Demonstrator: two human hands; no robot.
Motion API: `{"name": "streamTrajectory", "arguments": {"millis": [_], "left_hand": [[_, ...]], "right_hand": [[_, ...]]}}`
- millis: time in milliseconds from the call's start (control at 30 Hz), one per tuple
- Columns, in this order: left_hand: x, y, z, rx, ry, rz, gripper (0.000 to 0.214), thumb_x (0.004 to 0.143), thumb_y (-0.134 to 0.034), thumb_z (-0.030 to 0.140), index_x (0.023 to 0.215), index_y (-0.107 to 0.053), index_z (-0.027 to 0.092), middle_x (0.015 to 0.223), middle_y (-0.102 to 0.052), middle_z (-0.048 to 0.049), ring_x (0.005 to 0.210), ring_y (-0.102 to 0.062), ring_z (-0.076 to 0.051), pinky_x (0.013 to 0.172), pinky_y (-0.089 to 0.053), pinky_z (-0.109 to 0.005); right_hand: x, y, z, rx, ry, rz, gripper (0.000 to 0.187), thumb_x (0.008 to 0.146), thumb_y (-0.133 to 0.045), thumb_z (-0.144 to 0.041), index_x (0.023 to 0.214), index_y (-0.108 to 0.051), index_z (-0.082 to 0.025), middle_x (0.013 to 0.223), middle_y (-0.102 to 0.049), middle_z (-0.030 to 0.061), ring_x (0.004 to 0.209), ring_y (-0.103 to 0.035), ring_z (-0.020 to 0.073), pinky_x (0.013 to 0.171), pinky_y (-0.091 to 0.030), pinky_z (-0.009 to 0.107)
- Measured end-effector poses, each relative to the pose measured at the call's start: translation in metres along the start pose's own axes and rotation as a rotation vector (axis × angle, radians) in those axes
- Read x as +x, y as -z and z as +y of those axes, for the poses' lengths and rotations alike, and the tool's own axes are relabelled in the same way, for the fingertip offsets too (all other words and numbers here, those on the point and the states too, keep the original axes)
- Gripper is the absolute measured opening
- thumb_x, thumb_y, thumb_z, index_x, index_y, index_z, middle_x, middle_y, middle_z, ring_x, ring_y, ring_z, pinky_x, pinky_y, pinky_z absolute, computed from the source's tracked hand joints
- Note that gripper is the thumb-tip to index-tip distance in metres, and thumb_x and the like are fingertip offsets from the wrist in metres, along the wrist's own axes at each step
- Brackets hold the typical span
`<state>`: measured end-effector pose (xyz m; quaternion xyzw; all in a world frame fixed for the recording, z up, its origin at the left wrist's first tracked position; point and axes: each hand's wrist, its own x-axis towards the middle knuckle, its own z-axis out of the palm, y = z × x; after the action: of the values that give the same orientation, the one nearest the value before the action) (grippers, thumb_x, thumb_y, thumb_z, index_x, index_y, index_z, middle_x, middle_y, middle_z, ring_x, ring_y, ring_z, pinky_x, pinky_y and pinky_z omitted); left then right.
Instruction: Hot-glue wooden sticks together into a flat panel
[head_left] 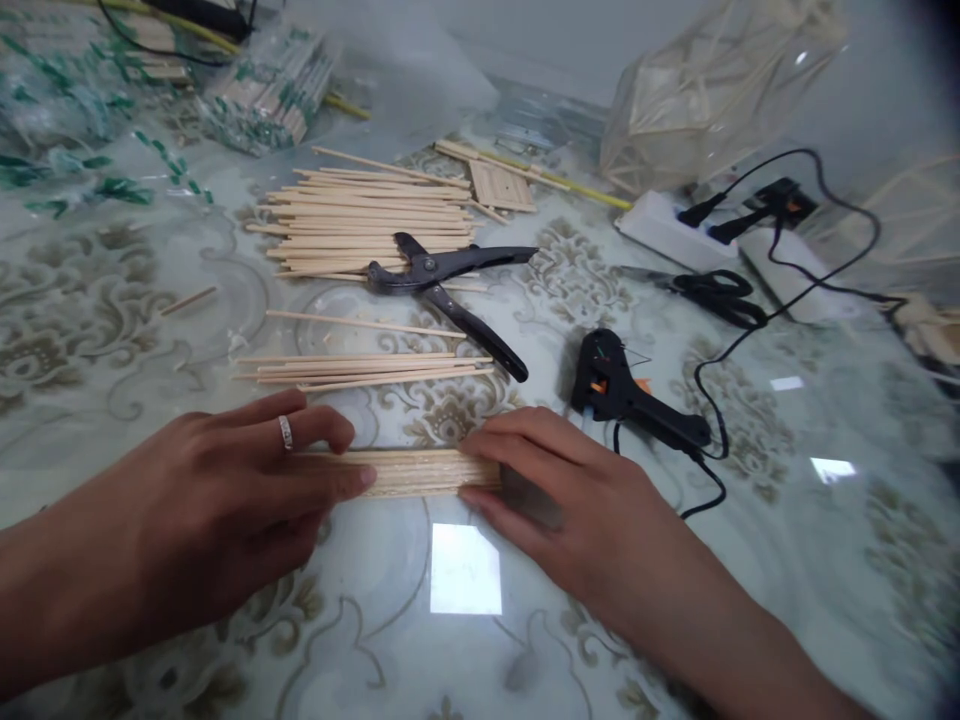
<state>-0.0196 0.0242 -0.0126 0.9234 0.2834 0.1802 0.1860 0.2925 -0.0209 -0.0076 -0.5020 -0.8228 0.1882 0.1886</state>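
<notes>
A flat row of thin wooden sticks [409, 472] lies side by side on the glass-topped table [750, 600] in front of me. My left hand [225, 510], a ring on one finger, lies flat over the row's left end with fingers stretched out. My right hand [555, 490] clasps the right end, fingers along the far edge and thumb on the near edge. Black cutting pliers [442, 285] lie open just beyond. A black glue gun [630, 400] rests on its side to the right of my right hand.
A pile of loose sticks [367, 220] and a smaller bundle [360, 370] lie beyond the hands. Packets of sticks [270, 90] sit at the far left. A white power strip [675, 230], black scissors [712, 293], trailing cables and a stick frame in plastic [712, 90] crowd the right.
</notes>
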Motion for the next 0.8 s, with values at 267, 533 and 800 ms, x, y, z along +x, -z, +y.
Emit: {"name": "streamTrajectory", "arguments": {"millis": [267,533,800], "left_hand": [[0.003,0.000,0.001,-0.005,0.012,0.024,0.044,0.105,-0.053,0.003,0.125,-0.075,0.035,0.123,-0.077,0.0073,0.106,-0.077,-0.009,0.120,-0.054,-0.030],[-0.001,-0.001,-0.001,0.011,0.071,-0.013,0.045,0.106,-0.054,0.006,0.125,-0.081,0.037,0.123,-0.078,0.0042,0.107,-0.078,-0.014,0.119,-0.057,-0.034],[-0.008,-0.006,-0.004,0.043,0.091,0.032,0.049,0.105,-0.060,0.004,0.126,-0.080,0.043,0.125,-0.077,0.0086,0.107,-0.077,-0.011,0.119,-0.056,-0.033]], "right_hand": [[-0.003,0.006,0.001,0.048,-0.048,-0.081,0.022,0.110,-0.061,-0.016,0.125,-0.077,-0.021,0.125,-0.079,0.0108,0.112,-0.079,0.0248,0.105,-0.069,0.043],[-0.008,0.012,0.003,0.104,-0.080,-0.178,0.041,0.109,-0.048,-0.005,0.136,-0.073,-0.024,0.138,-0.072,0.0097,0.126,-0.074,0.0212,0.111,-0.065,0.038],[-0.008,0.014,0.003,0.128,-0.107,-0.160,0.041,0.108,-0.051,-0.006,0.134,-0.076,-0.025,0.136,-0.073,0.0090,0.124,-0.075,0.0220,0.112,-0.065,0.040]]}}
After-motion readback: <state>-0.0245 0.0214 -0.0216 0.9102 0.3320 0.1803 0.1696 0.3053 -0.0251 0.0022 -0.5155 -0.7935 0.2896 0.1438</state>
